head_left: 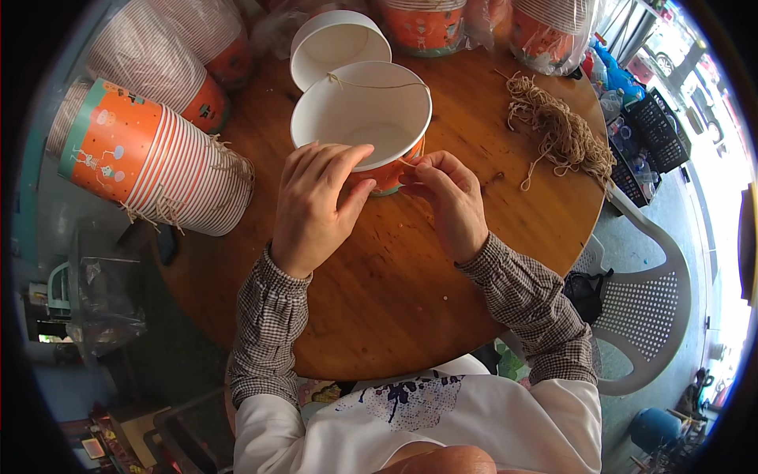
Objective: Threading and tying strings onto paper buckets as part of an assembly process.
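An orange paper bucket (362, 110) with a white inside stands on the round wooden table (379, 292). A thin string (371, 84) runs across its mouth. My left hand (316, 207) grips the bucket's near rim and wall. My right hand (450, 201) pinches a string end at the bucket's right side. A second white bucket (338, 43) lies just behind it.
A stack of nested orange buckets (154, 167) lies on its side at the left, with more stacks behind. A heap of tan string (564, 130) rests at the table's right. A white plastic chair (643, 308) stands to the right.
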